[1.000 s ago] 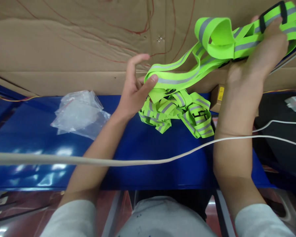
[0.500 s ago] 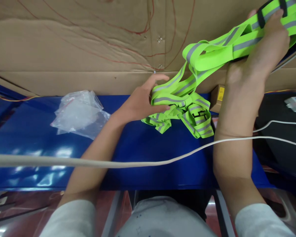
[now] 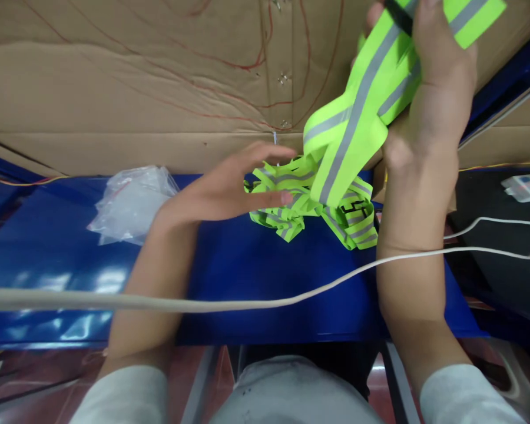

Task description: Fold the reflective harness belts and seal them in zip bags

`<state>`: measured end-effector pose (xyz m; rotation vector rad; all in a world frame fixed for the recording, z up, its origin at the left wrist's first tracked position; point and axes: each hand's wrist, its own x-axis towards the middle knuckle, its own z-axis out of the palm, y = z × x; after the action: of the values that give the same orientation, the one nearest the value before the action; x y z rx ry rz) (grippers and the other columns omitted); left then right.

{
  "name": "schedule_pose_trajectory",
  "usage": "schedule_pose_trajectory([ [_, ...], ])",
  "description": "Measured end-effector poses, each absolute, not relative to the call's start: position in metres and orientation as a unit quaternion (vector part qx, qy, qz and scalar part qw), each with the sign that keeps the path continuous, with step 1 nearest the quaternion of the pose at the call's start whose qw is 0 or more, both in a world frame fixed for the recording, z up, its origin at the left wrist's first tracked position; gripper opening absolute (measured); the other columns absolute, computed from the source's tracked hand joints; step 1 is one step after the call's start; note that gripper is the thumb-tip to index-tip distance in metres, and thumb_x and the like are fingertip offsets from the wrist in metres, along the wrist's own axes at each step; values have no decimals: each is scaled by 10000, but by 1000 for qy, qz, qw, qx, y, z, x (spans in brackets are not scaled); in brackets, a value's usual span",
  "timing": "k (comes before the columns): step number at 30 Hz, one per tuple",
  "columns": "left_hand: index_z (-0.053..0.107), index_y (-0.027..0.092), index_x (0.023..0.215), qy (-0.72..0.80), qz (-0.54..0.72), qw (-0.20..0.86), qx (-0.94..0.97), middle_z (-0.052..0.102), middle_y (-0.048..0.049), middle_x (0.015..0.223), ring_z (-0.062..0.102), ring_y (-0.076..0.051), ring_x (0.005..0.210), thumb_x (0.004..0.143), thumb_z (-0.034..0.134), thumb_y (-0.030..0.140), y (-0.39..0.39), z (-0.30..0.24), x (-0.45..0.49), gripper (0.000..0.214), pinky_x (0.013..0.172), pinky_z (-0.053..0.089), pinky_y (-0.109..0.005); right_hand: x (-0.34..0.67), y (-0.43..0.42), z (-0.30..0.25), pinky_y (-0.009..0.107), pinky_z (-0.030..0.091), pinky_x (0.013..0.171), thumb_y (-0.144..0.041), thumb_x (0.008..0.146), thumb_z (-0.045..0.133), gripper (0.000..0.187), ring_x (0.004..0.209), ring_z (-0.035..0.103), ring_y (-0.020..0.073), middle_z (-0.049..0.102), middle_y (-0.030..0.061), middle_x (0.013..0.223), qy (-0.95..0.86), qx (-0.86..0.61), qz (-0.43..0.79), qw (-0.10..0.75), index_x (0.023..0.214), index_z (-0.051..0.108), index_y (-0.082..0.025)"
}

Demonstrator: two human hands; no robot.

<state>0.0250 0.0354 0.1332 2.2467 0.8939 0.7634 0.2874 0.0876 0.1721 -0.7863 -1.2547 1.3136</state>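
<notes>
The right hand here has its fingers clamped on a bundle of neon-yellow straps with grey stripes, a black buckle right by its thumb. From that grip the bundle hangs down and leftward, its folded end in front of a heap of similar straps on the blue table. The left hand, thumb and fingers apart, is at the heap's left side, below and left of the grip; I can't tell whether it touches. Farther left lie clear plastic bags.
</notes>
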Motion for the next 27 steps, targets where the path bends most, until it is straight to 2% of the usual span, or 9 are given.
schedule_pose_trajectory([
  [4, 746, 224, 1224, 321, 487, 350, 733, 702, -83, 1306, 637, -262, 1269, 996, 634, 634, 23, 145, 35, 481, 1143, 472, -424, 272, 42, 160, 258, 677, 720, -745, 922, 572, 533, 1142, 780, 288, 827, -6, 929, -578, -316, 588, 469, 757, 722, -260],
  [7, 789, 168, 995, 331, 451, 496, 663, 752, -102, 1024, 720, -289, 1087, 984, 462, 803, 21, 151, 37, 715, 1075, 536, -449, 265, 32, 164, 328, 706, 798, -649, 836, 771, 385, 1069, 803, 286, 827, -13, 993, -637, -260, 609, 395, 905, 747, -271],
  [10, 749, 180, 953, 291, 395, 638, 594, 713, -91, 871, 734, -240, 820, 949, 358, 888, 20, 156, 40, 809, 794, 610, -366, 256, 39, 168, 363, 713, 814, -469, 789, 881, 318, 901, 815, 256, 819, -4, 1005, -680, -179, 629, 333, 998, 758, -264],
  [13, 721, 223, 1032, 241, 457, 668, 535, 736, -84, 992, 688, -200, 691, 1026, 393, 750, 20, 159, 44, 621, 602, 557, -328, 244, 44, 165, 346, 707, 791, -359, 839, 846, 248, 833, 801, 216, 805, -14, 953, -680, -164, 651, 294, 1039, 745, -253],
  [16, 706, 185, 1113, 242, 549, 632, 490, 740, -64, 1146, 717, -217, 992, 1110, 401, 395, 26, 156, 39, 371, 864, 613, -375, 235, 45, 157, 330, 695, 813, -271, 890, 771, 215, 836, 797, 177, 805, -29, 983, -677, -184, 675, 226, 1095, 723, -229],
  [18, 691, 177, 1110, 255, 596, 586, 487, 740, -28, 1168, 646, -212, 1196, 1057, 498, 246, 36, 152, 29, 212, 1094, 550, -420, 232, 49, 152, 321, 686, 804, -276, 898, 748, 231, 846, 795, 174, 808, -20, 997, -692, -178, 678, 172, 1114, 721, -201],
  [20, 674, 219, 1076, 261, 615, 540, 512, 740, 26, 1183, 553, -212, 1329, 976, 644, 243, 48, 148, 13, 107, 1221, 460, -453, 231, 55, 146, 307, 674, 789, -329, 881, 764, 275, 873, 790, 183, 807, -10, 996, -716, -164, 665, 136, 1114, 726, -189],
  [23, 647, 260, 1114, 270, 625, 474, 559, 721, 95, 1249, 450, -210, 1446, 907, 785, 365, 63, 143, -14, 270, 1315, 348, -456, 233, 65, 142, 310, 659, 839, -375, 841, 805, 336, 939, 774, 193, 802, -14, 1017, -759, -157, 621, 116, 1121, 737, -201],
  [27, 603, 212, 1218, 319, 666, 394, 547, 710, 71, 1281, 488, -186, 1427, 919, 792, 444, 64, 144, -48, 423, 1344, 314, -370, 231, 67, 137, 319, 644, 945, -411, 730, 917, 482, 1039, 750, 209, 797, -24, 1102, -811, -170, 545, 127, 1148, 756, -233],
])
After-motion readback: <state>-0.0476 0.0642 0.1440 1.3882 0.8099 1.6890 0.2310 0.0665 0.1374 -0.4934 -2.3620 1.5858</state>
